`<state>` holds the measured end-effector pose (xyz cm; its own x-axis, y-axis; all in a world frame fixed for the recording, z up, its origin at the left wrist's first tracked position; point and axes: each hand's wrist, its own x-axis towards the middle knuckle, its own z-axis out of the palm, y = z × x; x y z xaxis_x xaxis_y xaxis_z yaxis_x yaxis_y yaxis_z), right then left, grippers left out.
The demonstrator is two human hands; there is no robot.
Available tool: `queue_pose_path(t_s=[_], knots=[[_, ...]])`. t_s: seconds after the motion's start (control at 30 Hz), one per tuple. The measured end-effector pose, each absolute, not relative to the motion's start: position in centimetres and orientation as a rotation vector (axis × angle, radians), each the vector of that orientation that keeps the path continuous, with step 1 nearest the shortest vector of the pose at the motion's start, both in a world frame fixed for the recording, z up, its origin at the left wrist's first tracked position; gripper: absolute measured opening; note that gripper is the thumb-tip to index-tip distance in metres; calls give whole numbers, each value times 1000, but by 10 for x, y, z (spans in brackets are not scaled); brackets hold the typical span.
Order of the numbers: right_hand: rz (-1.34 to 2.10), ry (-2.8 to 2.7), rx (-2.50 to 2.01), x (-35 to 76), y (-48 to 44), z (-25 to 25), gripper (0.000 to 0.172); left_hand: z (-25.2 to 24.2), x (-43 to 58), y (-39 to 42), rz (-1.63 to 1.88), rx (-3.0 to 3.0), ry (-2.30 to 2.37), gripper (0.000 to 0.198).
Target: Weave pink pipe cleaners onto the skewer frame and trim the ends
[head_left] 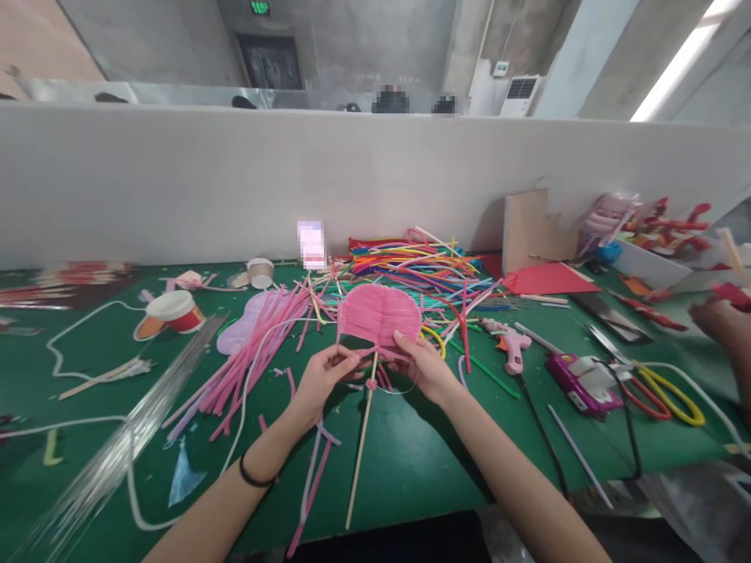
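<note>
A pink fan-shaped piece made of pipe cleaners (pixel 379 315) is held upright over the green table (pixel 422 461). A thin wooden stick (pixel 361 450) runs down from its base toward me. My left hand (pixel 320 379) pinches the fan's lower left edge. Gripping the lower right edge are the fingers of my right hand (pixel 423 366). Both hands are closed on the fan. Loose pink pipe cleaners (pixel 246 363) lie just left of my left hand.
A heap of coloured pipe cleaners (pixel 416 270) lies behind the fan. A pink glue gun (pixel 510 348), a purple tool (pixel 580 381) and yellow-handled scissors (pixel 669 395) lie right. A paper cup (pixel 173 310), silver wires (pixel 126 438) and a white cord lie left. Another person's hand (pixel 719 320) is far right.
</note>
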<state>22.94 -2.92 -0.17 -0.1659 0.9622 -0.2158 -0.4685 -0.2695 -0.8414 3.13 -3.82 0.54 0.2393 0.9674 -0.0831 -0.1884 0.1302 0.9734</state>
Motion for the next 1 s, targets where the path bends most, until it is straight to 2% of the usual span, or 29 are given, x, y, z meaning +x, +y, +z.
queue_pose_path(t_s=[0.23,0.4,0.57,0.8,1.0], knots=[[1686,-769,-931,230,-29,-1,27,3,32,-36,1135,1062,1013,32],[1731,-684,-895,230,-30,2,27,9,25,-31,1180,812,763,45],[1834,-639,-838,225,-34,2,29,6,24,-31,1110,845,811,28],[1741,-859,-925,215,-39,-3,35,-13,29,-38,931,1155,1014,25],[1725,-904,-923,214,-40,-2,35,-11,35,-38,1036,1120,1024,28]])
